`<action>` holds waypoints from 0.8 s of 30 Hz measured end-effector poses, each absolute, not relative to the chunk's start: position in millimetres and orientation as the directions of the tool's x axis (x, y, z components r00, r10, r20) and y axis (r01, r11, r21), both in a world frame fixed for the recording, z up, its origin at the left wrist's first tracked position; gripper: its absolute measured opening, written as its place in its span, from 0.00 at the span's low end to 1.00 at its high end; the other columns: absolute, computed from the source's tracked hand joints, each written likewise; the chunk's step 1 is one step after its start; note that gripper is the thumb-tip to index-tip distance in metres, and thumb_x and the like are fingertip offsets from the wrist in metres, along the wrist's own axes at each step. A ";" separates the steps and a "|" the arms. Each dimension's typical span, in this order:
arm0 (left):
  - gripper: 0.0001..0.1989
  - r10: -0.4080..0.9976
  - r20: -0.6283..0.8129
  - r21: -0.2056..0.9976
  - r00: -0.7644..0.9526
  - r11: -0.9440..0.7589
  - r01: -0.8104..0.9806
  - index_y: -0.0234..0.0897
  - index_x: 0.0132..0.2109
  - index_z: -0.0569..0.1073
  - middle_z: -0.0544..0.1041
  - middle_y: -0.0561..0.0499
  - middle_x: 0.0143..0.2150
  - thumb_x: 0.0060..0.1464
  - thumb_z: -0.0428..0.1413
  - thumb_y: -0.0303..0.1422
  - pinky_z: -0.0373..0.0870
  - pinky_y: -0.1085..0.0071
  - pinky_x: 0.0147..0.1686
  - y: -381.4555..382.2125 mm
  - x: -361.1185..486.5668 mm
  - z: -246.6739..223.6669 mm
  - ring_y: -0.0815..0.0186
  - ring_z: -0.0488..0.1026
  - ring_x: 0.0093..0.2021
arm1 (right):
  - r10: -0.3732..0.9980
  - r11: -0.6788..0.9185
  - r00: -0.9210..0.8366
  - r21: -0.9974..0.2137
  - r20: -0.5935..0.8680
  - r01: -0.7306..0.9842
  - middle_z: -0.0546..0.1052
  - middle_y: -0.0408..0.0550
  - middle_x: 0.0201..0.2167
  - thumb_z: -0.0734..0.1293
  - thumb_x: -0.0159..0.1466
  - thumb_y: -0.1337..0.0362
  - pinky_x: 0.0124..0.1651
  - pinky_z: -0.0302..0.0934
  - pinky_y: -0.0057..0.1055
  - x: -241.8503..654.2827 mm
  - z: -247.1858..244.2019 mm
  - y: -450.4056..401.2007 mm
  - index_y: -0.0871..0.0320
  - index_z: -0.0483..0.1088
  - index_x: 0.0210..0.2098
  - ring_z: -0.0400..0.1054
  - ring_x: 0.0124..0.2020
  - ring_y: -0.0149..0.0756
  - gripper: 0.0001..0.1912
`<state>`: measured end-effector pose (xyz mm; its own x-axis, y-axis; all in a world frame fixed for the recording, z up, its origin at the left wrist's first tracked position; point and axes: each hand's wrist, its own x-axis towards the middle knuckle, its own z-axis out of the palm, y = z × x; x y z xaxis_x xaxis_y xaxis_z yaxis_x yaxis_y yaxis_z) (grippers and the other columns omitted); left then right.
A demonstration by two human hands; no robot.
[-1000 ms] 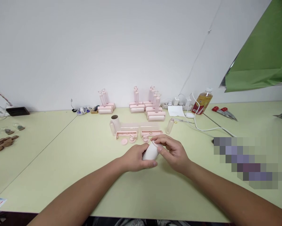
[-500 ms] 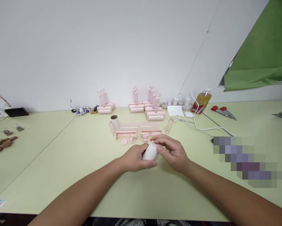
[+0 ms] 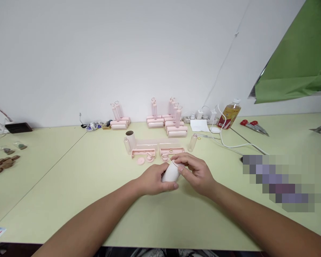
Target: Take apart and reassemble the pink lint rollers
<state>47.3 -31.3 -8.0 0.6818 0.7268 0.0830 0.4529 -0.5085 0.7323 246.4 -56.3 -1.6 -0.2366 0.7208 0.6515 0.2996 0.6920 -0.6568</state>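
Note:
A white roll (image 3: 171,172) is held tilted above the table, low in the middle of the view. My left hand (image 3: 155,179) wraps round its lower left side. The fingers of my right hand (image 3: 196,173) grip its upper end and hide part of it. Just behind lie two pink half-shells (image 3: 143,154), small pink caps (image 3: 149,157) and a round pink disc (image 3: 141,161). Another roll (image 3: 131,138) stands upright at the left with a clear pink handle (image 3: 127,145) beside it. A second clear handle (image 3: 192,142) stands to the right.
Several assembled pink rollers (image 3: 177,131) stand near the wall. A bottle (image 3: 230,114), white cables (image 3: 230,146), a power strip and red-handled tools (image 3: 254,127) are at the right. Brown pieces (image 3: 5,164) and a black device (image 3: 18,127) lie at the far left.

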 end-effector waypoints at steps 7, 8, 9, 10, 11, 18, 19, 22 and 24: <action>0.26 0.726 0.077 0.750 0.683 -0.494 0.441 0.37 0.48 0.71 0.75 0.49 0.40 0.49 0.58 0.51 0.66 0.69 0.35 -31.9 47.6 -7.1 0.61 0.70 0.37 | 0.699 0.712 -0.243 -0.622 0.672 0.327 0.76 0.53 0.44 0.64 0.63 0.66 0.48 0.67 0.42 246.3 -2.5 -56.9 0.54 0.71 0.43 0.70 0.47 0.44 0.09; 0.26 0.727 0.077 0.751 0.682 -0.492 0.440 0.37 0.47 0.71 0.75 0.49 0.39 0.49 0.58 0.51 0.66 0.69 0.34 -31.9 47.6 -7.3 0.61 0.70 0.37 | 0.695 0.716 -0.249 -0.619 0.674 0.323 0.75 0.53 0.45 0.64 0.63 0.66 0.49 0.66 0.42 246.1 -2.2 -57.3 0.53 0.70 0.44 0.69 0.49 0.44 0.10; 0.26 0.727 0.078 0.753 0.682 -0.491 0.437 0.37 0.47 0.71 0.75 0.49 0.39 0.49 0.58 0.51 0.65 0.69 0.34 -31.8 47.6 -7.6 0.61 0.70 0.37 | 0.695 0.717 -0.253 -0.622 0.673 0.316 0.74 0.53 0.46 0.64 0.63 0.66 0.49 0.66 0.42 245.9 -1.8 -57.7 0.53 0.69 0.45 0.68 0.51 0.45 0.11; 0.26 0.728 0.080 0.756 0.681 -0.489 0.435 0.37 0.47 0.71 0.75 0.49 0.38 0.49 0.58 0.52 0.65 0.70 0.33 -31.7 47.7 -7.9 0.62 0.70 0.36 | 0.699 0.714 -0.255 -0.630 0.668 0.305 0.72 0.54 0.48 0.64 0.62 0.66 0.49 0.66 0.42 245.7 -1.5 -58.0 0.53 0.68 0.47 0.67 0.53 0.46 0.13; 0.25 0.729 0.081 0.759 0.680 -0.487 0.432 0.37 0.46 0.71 0.74 0.50 0.37 0.49 0.57 0.52 0.65 0.70 0.33 -31.5 47.7 -8.3 0.62 0.70 0.36 | 0.704 0.709 -0.253 -0.640 0.663 0.296 0.71 0.55 0.50 0.64 0.62 0.66 0.49 0.66 0.42 245.5 -1.3 -58.3 0.53 0.67 0.48 0.65 0.55 0.46 0.14; 0.26 0.749 0.066 0.767 0.659 -0.460 0.447 0.37 0.45 0.71 0.74 0.49 0.37 0.48 0.58 0.53 0.64 0.70 0.33 -31.0 47.9 -8.4 0.62 0.69 0.35 | 0.697 0.683 -0.039 -0.646 0.716 0.340 0.59 0.56 0.60 0.67 0.60 0.63 0.53 0.64 0.48 248.3 -1.3 -56.9 0.50 0.62 0.53 0.56 0.60 0.50 0.22; 0.26 0.751 0.063 0.766 0.657 -0.458 0.451 0.37 0.44 0.71 0.74 0.49 0.37 0.48 0.58 0.53 0.64 0.70 0.33 -31.0 47.9 -8.3 0.62 0.69 0.35 | 0.690 0.683 -0.006 -0.648 0.724 0.338 0.58 0.56 0.61 0.67 0.60 0.62 0.53 0.64 0.49 248.3 -1.1 -56.9 0.50 0.61 0.54 0.55 0.61 0.50 0.23; 0.26 0.753 0.060 0.764 0.656 -0.457 0.455 0.37 0.44 0.71 0.74 0.49 0.37 0.48 0.58 0.53 0.64 0.69 0.33 -30.9 47.7 -8.6 0.62 0.69 0.35 | 0.669 0.694 0.058 -0.650 0.741 0.308 0.53 0.55 0.64 0.67 0.60 0.59 0.56 0.62 0.51 246.1 -0.8 -58.8 0.47 0.54 0.60 0.54 0.62 0.50 0.30; 0.26 0.753 0.063 0.767 0.655 -0.457 0.451 0.37 0.44 0.71 0.74 0.49 0.37 0.48 0.58 0.53 0.64 0.69 0.33 -30.9 47.5 -8.7 0.62 0.69 0.35 | 0.665 0.694 0.062 -0.647 0.744 0.316 0.49 0.54 0.67 0.66 0.61 0.57 0.58 0.60 0.52 243.8 -0.3 -61.3 0.45 0.47 0.64 0.54 0.63 0.50 0.36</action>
<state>47.5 -30.9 -8.7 0.6553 0.7527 0.0628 0.4511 -0.4567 0.7668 243.8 -61.3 -0.3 0.0620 0.6654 0.7439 0.3162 0.6939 -0.6470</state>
